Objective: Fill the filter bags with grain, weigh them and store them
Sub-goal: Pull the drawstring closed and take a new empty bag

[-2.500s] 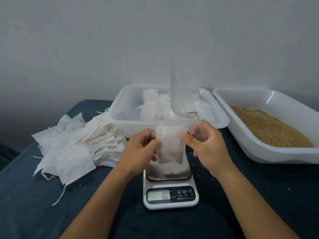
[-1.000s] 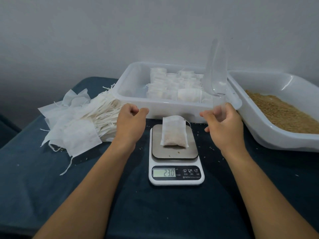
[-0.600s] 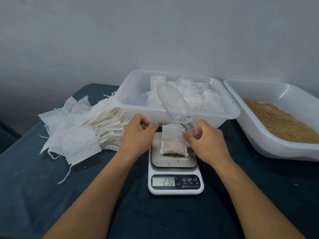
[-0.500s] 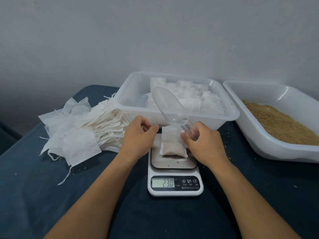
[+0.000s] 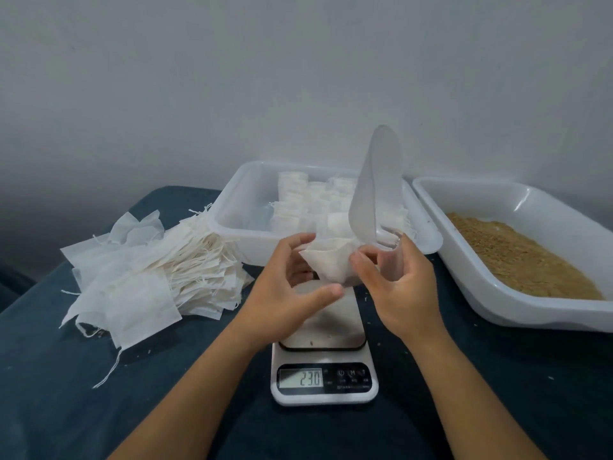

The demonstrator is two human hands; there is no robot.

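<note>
— Where does the bag stand?

— You have the filled filter bag [image 5: 330, 265] up between your two hands, above the plate of the scale [image 5: 323, 360] and clear of it. Your left hand [image 5: 287, 287] grips its near-left side, thumb underneath. Your right hand [image 5: 396, 287] pinches the bag's right edge with the fingertips, and the same hand holds the clear scoop [image 5: 374, 190], which stands upright above your knuckles.

— Then it's weighed?

— I judge so. The display reads 230, though the plate looks bare, so it may not have settled. What's left for this bag is closing it, if it needs that, and storing it.

— Store it where?

— Just beyond your fingertips is the clear tub [image 5: 232, 220], already holding rows of filled bags [image 5: 298, 207]; that is the likely place.

— And the rest of the job?

— Plenty remains. Left of your left hand lies a thick stack of empty bags [image 5: 149, 273], and right of your right hand the white tray [image 5: 530, 313] still holds a deep bed of grain [image 5: 517, 257]. You are somewhere midway, I'd say.
</note>
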